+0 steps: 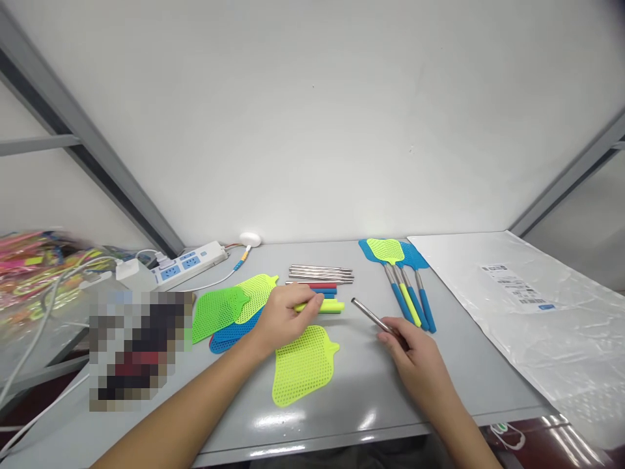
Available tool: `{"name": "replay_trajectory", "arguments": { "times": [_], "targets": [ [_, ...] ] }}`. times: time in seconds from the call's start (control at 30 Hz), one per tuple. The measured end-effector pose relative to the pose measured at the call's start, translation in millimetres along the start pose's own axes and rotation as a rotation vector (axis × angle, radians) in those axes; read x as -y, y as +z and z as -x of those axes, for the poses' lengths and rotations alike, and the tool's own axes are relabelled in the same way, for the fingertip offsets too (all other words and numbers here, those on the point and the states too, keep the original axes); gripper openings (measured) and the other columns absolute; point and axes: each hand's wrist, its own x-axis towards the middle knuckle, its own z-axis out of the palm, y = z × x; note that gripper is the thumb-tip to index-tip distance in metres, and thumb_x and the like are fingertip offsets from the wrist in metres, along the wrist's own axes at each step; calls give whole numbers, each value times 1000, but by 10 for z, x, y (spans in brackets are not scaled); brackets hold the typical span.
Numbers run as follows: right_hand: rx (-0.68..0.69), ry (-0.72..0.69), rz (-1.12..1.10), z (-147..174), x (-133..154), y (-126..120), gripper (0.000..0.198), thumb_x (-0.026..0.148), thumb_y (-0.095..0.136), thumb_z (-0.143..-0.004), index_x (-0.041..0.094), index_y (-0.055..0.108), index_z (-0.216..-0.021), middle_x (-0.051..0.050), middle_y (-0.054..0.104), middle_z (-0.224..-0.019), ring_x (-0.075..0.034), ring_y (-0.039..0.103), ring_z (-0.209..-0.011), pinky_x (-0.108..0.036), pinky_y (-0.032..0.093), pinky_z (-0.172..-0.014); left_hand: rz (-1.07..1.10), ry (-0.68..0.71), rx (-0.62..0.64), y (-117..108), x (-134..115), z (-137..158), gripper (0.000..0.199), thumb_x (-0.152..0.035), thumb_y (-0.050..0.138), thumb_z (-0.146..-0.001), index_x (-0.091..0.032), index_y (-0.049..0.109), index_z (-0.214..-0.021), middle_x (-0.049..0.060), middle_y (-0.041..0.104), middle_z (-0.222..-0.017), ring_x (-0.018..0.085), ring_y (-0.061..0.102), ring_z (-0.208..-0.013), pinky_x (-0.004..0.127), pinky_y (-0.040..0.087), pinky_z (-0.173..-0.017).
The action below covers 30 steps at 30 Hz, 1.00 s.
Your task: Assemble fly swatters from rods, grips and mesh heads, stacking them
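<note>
My left hand (288,319) is closed, thumb and fingers pinching a yellow-green handle tube (333,306) above the grey table. Red and blue handle tubes (329,290) lie just behind it. In my right hand (413,348), the closed fingers hold a metal telescopic rod (367,312), its free end slanting up to the left toward the tubes. A yellow-green perforated fly swatter head (303,368) lies flat in front of my left hand. Left of that hand are more swatter heads: a green one (219,312), a yellow-green one (258,293) and blue ones (239,335).
Several metal rods (319,273) lie at the back middle. Assembled fly swatters (410,293) rest to the right, beside a white plastic mailing bag (517,306). A power strip (190,264) with cables stands at the back left. Bagged colourful items (43,273) lie beyond the left edge.
</note>
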Motion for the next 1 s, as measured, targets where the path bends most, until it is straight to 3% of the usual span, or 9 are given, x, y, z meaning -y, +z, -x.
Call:
{"name": "replay_trajectory", "arguments": {
  "times": [0.13,0.4,0.7,1.0],
  "targets": [
    [66,-106,75,7,43,24,31,44,44,-96,23,65,-87,-3,64,-80,-18,60,-74,-29,46,-66,81,-139,-44,37,31,-12,41,-31,51,-92,-16,43,-55,-4,35,-52,8,34,-52,22,28,-50],
    [27,-220,86,12,4,15,25,39,47,-96,23,65,-87,-3,64,-78,-17,61,-70,-27,47,-61,47,-156,-49,-19,100,-23,43,-31,49,-89,-16,38,-51,-5,31,-51,7,30,-50,22,25,-48],
    [91,-220,109,43,11,15,23,39,48,-96,25,65,-90,-1,58,-73,-16,57,-67,-26,45,-61,17,-80,31,-59,112,-12,40,-27,51,-87,-17,36,-51,-6,31,-49,7,30,-48,22,25,-49],
    [58,-268,144,31,-24,27,21,40,51,-94,25,67,-91,-1,59,-76,-16,59,-66,-26,46,-60,-114,9,62,-107,123,-15,35,-24,49,-85,-17,46,-51,-3,45,-48,10,39,-51,24,32,-55]
  ]
}}
